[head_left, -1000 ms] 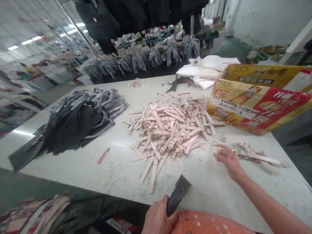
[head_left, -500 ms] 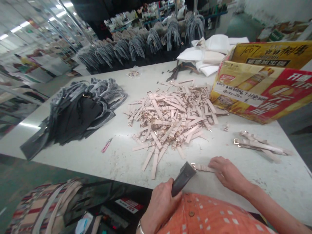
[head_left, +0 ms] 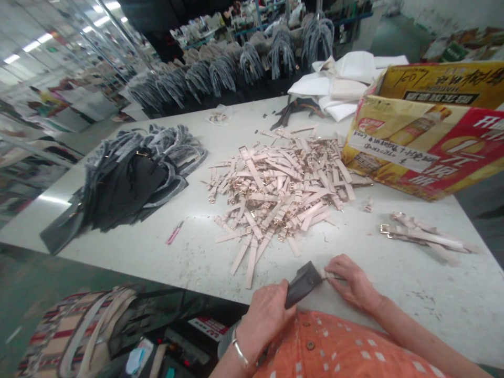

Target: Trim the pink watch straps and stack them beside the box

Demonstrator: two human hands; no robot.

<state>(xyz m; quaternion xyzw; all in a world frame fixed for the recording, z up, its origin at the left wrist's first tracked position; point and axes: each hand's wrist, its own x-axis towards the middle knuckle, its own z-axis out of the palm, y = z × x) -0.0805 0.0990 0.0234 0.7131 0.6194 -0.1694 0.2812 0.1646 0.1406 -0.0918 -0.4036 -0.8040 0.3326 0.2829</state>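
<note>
My left hand [head_left: 264, 317] grips a dark grey leather piece [head_left: 303, 283] at the near table edge, its wide end pointing up and right. My right hand [head_left: 352, 283] pinches a pale pink strap, mostly hidden under the fingers, with its end touching the wide end of the dark piece. A big heap of pink straps with gold buckles [head_left: 281, 191] lies in the middle of the white table [head_left: 165, 268], beyond both hands. A small bundle of finished pink straps [head_left: 425, 236] lies to the right of my right hand.
A pile of black straps and leather [head_left: 126, 184] covers the table's left part. A small pink tool [head_left: 174, 233] lies between the piles. A red and yellow cardboard box [head_left: 429, 136] stands at the right. White cloth [head_left: 342, 86] sits at the back. A striped bag [head_left: 74, 331] is below left.
My right hand picked a pink strap near the heap, drew it toward me and brought it to the dark piece. My left hand stayed on the dark piece. The view tilted downward.
</note>
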